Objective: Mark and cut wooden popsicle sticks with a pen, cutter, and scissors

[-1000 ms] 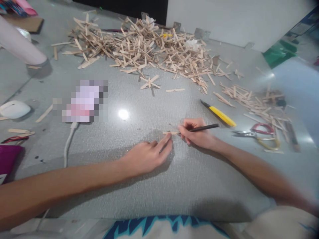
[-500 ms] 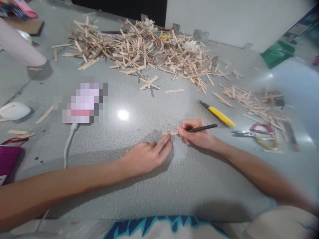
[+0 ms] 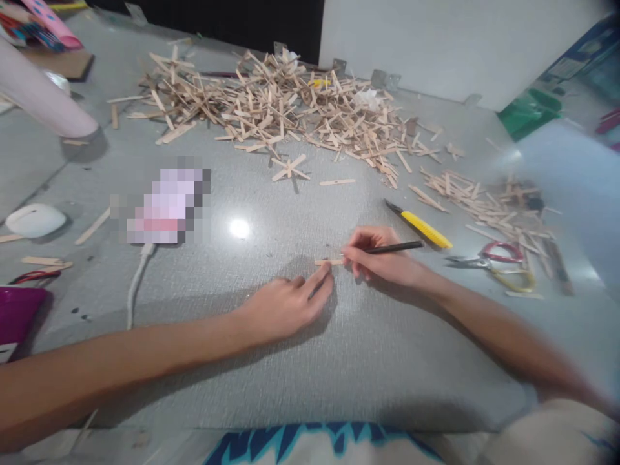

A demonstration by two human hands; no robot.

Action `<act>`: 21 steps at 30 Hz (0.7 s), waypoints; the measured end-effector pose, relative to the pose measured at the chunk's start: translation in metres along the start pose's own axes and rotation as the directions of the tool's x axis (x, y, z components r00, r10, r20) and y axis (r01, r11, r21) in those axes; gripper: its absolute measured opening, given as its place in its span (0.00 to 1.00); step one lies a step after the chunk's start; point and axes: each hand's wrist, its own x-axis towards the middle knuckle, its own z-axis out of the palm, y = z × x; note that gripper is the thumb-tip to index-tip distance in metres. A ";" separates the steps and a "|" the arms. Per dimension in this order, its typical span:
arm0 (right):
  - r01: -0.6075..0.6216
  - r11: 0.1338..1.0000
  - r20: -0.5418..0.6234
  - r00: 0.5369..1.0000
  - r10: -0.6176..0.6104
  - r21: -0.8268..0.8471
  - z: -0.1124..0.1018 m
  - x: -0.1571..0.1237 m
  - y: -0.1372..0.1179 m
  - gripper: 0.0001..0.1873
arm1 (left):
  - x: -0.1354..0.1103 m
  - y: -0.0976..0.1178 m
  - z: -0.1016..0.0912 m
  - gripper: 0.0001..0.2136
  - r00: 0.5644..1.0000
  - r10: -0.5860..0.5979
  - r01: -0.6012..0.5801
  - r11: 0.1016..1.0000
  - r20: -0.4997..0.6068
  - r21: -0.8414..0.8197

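Observation:
A short flat wooden stick (image 3: 328, 262) lies on the grey table in front of me. Two fingertips of my left hand (image 3: 295, 302) press it down from the near side. Closed around a slim black pen (image 3: 394, 247), my right hand (image 3: 375, 255) is at the stick's right end. The pen's tip is hidden by my fingers. Beyond my hands lie a star of crossed sticks (image 3: 289, 169) and a single loose stick (image 3: 338, 182). To the right of my right hand is a yellow utility knife (image 3: 426, 230).
A large heap of wooden sticks (image 3: 271, 106) spreads along the back. Scissors (image 3: 498, 261) and a smaller stick pile (image 3: 477, 200) are at right. On the left are a blurred-out phone-like device (image 3: 167, 203) with a white cable (image 3: 135, 290), a white mouse (image 3: 36, 220) and a purple packet (image 3: 22, 313).
My right hand has shifted slightly left with the pen, over the stick's right end. My left hand stays on the stick. The view has tilted a little.

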 end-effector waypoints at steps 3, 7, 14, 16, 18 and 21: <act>-0.005 1.000 0.028 1.000 0.006 -0.004 0.000 0.000 -0.001 0.23 | 0.002 0.000 -0.001 0.17 1.000 0.006 -0.006 1.000 0.002 0.029; 0.013 1.000 0.034 0.999 -0.013 -0.005 0.003 0.003 0.011 0.23 | 0.002 0.001 -0.001 0.17 1.000 0.004 -0.004 0.999 -0.015 0.040; 0.087 0.989 -0.018 0.996 -0.090 -0.118 0.008 0.007 0.022 0.27 | 0.002 0.001 -0.003 0.17 1.000 0.015 -0.015 0.998 -0.007 0.054; 0.088 0.989 -0.023 0.996 -0.091 -0.119 0.009 0.007 0.020 0.27 | 0.002 0.001 -0.003 0.17 1.000 0.011 -0.010 0.999 -0.015 0.048; 0.089 0.988 -0.031 0.995 -0.093 -0.127 0.009 0.006 0.018 0.27 | 0.002 0.001 -0.003 0.17 1.000 0.011 -0.010 0.999 -0.018 0.045; 0.088 0.986 -0.034 0.995 -0.094 -0.139 0.010 0.006 0.017 0.27 | 0.002 0.000 -0.003 0.17 1.000 0.020 -0.019 0.999 -0.016 0.048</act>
